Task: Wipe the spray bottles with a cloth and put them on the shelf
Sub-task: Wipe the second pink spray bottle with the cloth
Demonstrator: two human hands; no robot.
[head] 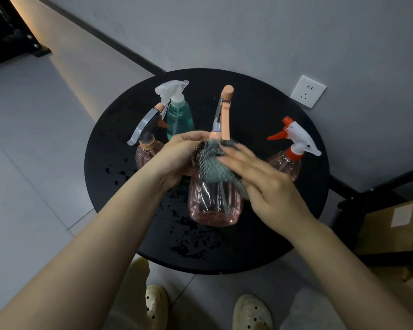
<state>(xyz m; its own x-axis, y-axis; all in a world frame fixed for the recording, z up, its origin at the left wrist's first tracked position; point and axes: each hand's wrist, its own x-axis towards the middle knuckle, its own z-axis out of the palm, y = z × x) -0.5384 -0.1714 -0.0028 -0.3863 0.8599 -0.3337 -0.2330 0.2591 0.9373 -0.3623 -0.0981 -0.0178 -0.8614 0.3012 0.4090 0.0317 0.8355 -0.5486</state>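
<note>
A pink see-through spray bottle (215, 203) with a peach and grey trigger head is held above the round black table (119, 144). My left hand (174, 158) grips its shoulder from the left. My right hand (260, 179) presses a grey-green cloth (212, 165) against the bottle's upper part with straight fingers. Three more bottles stand on the table: a pink one (146, 153) at the left, partly hidden by my left hand, a teal one (178, 117) behind it, and a pink one with a red and white head (289, 160) at the right.
Water drops (188, 236) lie scattered over the table's near half. A wall socket (308, 91) sits on the grey wall behind. A black shelf frame (358, 196) and a cardboard box (396, 225) stand at the right. My feet in pale clogs (250, 313) are below the table.
</note>
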